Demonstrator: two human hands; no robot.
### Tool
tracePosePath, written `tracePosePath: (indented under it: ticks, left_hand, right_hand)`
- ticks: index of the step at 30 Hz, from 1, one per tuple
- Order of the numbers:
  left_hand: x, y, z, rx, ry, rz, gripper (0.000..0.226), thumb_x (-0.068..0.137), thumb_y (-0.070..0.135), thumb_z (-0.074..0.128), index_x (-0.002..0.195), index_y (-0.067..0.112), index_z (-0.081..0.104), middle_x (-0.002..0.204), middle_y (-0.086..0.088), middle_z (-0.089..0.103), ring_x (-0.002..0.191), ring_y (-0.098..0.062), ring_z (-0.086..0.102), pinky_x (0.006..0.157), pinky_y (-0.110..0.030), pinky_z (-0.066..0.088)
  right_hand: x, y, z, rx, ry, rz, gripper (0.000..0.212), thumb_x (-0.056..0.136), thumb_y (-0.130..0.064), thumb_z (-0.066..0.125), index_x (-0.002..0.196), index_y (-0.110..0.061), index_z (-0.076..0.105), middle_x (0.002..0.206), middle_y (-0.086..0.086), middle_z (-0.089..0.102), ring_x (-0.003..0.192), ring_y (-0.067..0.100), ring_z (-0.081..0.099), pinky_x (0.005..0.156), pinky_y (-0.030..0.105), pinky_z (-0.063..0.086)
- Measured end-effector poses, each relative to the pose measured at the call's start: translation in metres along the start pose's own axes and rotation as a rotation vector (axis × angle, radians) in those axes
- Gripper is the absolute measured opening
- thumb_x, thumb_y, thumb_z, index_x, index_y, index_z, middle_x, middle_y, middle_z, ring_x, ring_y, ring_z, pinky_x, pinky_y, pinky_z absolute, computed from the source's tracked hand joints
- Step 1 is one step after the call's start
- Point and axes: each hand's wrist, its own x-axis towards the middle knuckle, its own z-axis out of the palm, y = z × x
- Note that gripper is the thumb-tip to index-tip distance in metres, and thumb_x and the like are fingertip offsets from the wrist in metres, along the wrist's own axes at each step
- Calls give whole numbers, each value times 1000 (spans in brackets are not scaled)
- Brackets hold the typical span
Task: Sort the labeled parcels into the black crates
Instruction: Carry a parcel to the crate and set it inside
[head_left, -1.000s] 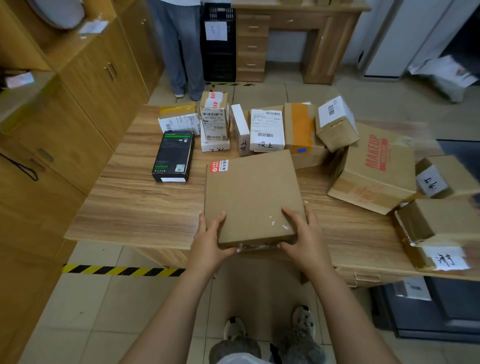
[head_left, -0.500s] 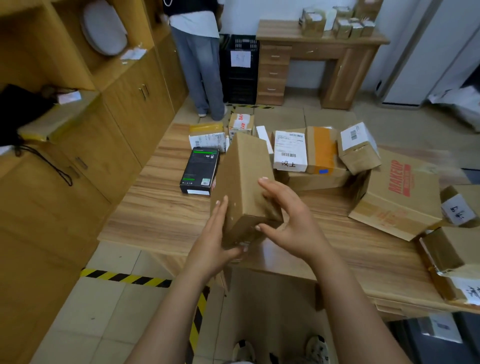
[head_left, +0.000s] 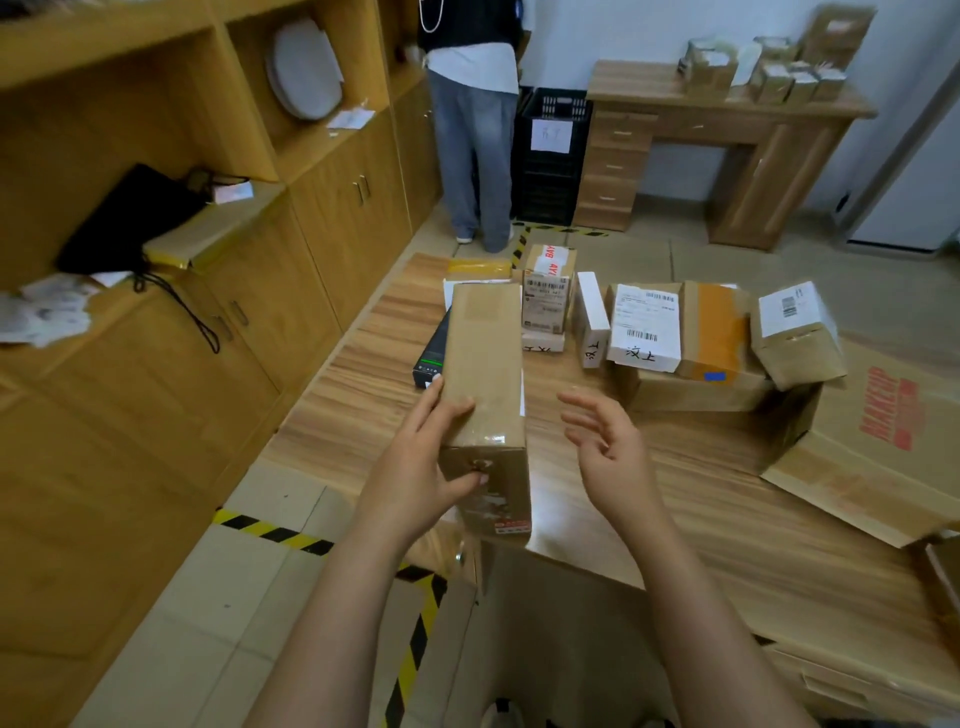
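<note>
— Parcel position first: where do we have it?
— The flat cardboard parcel stands on its narrow edge above the near-left corner of the surface, held by our left hand alone. Its fingers wrap the upper face and the thumb presses the near end. We cannot tell whether the lower edge touches the wood.
— And our right hand?
— It holds nothing. The fingers are loosely spread, just beside the parcel's right face but apart from it.
— Which way does the long axis run?
— Straight away from us, pointing roughly at the black crate with the paper sheet on its front, beside the wooden desk.
— So the crate lies ahead of the hands?
— Yes, well apart, beyond the row of labeled parcels on the surface. A person stands just left of it.
— Which hand is nearer the work?
— The left, since it bears the parcel. We judge the carry will want the right hand on the right face, because a one-sided grip on a box stood on edge may let it twist.
— Can we read this parcel's label?
— No. A red-printed strip shows at the near end, too blurred to read.
</note>
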Motion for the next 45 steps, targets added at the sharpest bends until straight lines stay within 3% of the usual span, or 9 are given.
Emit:
tracePosePath:
  ticks: [6, 12, 16, 21, 27, 32, 35, 39, 45]
  left_hand:
    - [2, -10, -5, 135, 40, 42, 75, 71, 41, 82, 136, 36, 45, 160, 15, 7, 147, -1, -8, 116, -37, 16]
    - [-6, -20, -19, 169, 64, -27, 78, 71, 39, 82, 138, 32, 43, 160, 12, 15, 147, -3, 0, 117, -35, 17]
    - [-13, -30, -28, 140, 78, -130, 89, 70, 36, 84, 144, 27, 35, 159, 9, 21, 145, -6, 19, 115, -31, 30]
    - [-16, -41, -29, 59, 85, -184, 116, 66, 44, 85, 150, 47, 6, 160, 13, 15, 146, -8, 18, 115, -40, 32]
    - [-14, -44, -27, 161, 13, -255, 119, 69, 46, 82, 141, 63, -10, 163, 4, -2, 150, -15, 0, 117, -49, 26]
    - [-13, -54, -21, 101, 99, -311, 124, 58, 43, 90, 148, 49, 6, 162, 4, 13, 150, -14, 2, 118, -50, 21]
    - [-14, -56, -20, 78, 134, -322, 122, 53, 41, 93, 147, 45, 15, 158, 9, 24, 148, -14, 14, 113, -51, 31]
    - [-12, -54, -27, 54, 188, -284, 117, 51, 44, 92, 145, 45, 22, 148, 18, 37, 136, -11, 35, 101, -46, 45]
    - [2, -28, -41, -64, 236, -137, 114, 54, 37, 93, 142, 50, 21, 143, 24, 38, 133, -6, 36, 103, -35, 40]
  right_hand:
    - [-19, 42, 16, -358, -334, 206, 63, 90, -3, 53, 144, -32, 40, 148, -6, 40, 133, 13, 39, 107, 29, 37]
    - [-21, 50, 30, -363, -449, 193, 79, 86, -24, 71, 151, -30, 27, 150, -6, 36, 137, 13, 35, 108, 30, 36]
    - [-16, 57, 39, -355, -486, 220, 94, 80, -30, 76, 154, -30, 18, 145, -2, 37, 134, 15, 35, 105, 31, 36]
    - [-17, 70, 53, -283, -524, 287, 95, 83, -30, 73, 154, -38, 11, 149, -8, 31, 134, 10, 37, 108, 40, 44]
    - [-18, 77, 61, -296, -453, 286, 89, 87, -14, 68, 152, -41, 13, 156, 3, 20, 138, 18, 34, 107, 35, 43]
    - [-11, 73, 64, -239, -465, 384, 107, 77, -17, 80, 155, -31, 8, 151, 4, 29, 129, 20, 43, 100, 37, 50]
    - [-7, 69, 64, -232, -450, 388, 115, 67, -23, 86, 153, -39, 12, 145, 2, 34, 125, 21, 44, 98, 46, 51]
    - [-9, 58, 56, -169, -403, 362, 107, 70, -12, 85, 152, -37, 20, 139, 4, 29, 116, 14, 43, 101, 33, 48]
    - [0, 29, 33, -129, -222, 233, 99, 74, -6, 81, 147, -46, 28, 139, -1, 26, 116, 11, 40, 90, 17, 43]
